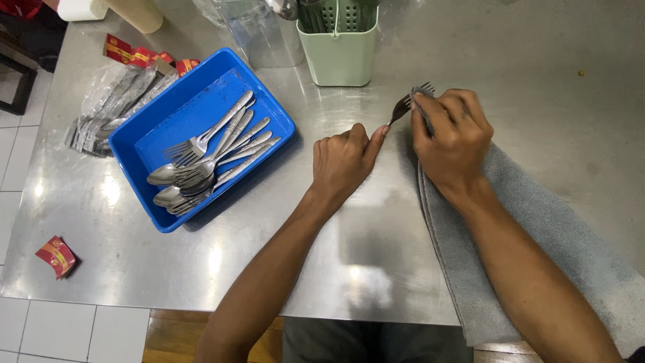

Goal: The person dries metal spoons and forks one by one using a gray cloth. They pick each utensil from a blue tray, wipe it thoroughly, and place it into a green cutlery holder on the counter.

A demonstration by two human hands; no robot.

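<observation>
steel fork pinched by left hand, right hand gripping grey cloth on tines

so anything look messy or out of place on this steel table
Torn red wrapper scraps lie loose: one near the table's front left edge, more by the clear plastic cutlery bags behind the blue plastic tray. Nothing looks spilled or damaged.

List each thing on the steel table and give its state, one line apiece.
Fork: held between both hands, tines wrapped in cloth.
Left hand: closed on the fork's handle.
Right hand: pressing the grey cloth around the tines.
Blue tray: open, holding a loose pile of spoons and forks.
Green cutlery holder: upright, utensils inside.
Plastic packet of cutlery: lying flat beside the tray.
</observation>
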